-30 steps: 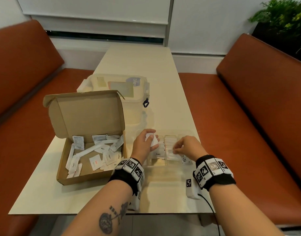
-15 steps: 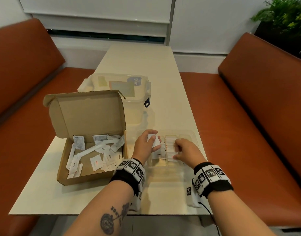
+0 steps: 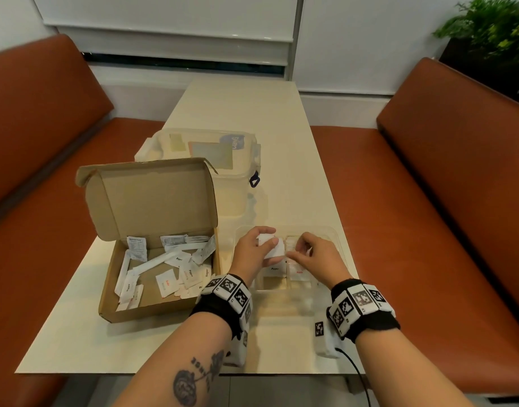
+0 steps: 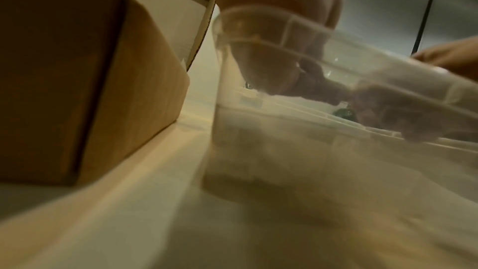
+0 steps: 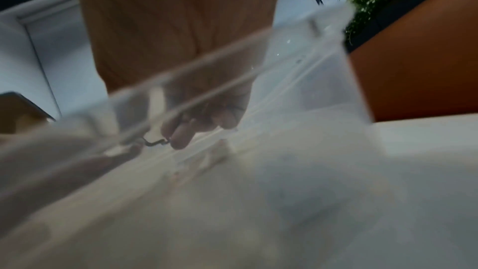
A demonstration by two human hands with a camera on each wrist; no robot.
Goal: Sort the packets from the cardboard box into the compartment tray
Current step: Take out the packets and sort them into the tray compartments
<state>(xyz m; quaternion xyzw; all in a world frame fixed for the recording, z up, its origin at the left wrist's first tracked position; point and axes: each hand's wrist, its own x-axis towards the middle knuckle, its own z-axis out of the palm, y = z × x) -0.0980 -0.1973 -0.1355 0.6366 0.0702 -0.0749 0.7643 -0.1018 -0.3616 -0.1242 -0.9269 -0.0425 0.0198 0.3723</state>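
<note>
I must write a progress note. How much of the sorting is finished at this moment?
Done: some packets sit in the compartment tray. In hand: the left hand grips white packets over it; the right hand reaches in beside them. Left: many packets lie in the cardboard box.

Bare forearms, black wristbands [image 3: 223,311] ringed with white blocks carrying black square markers, dark flower tattoo [image 3: 193,380] with lettering on left forearm, thin black cable [image 3: 356,374] trailing from right wrist unit
</note>
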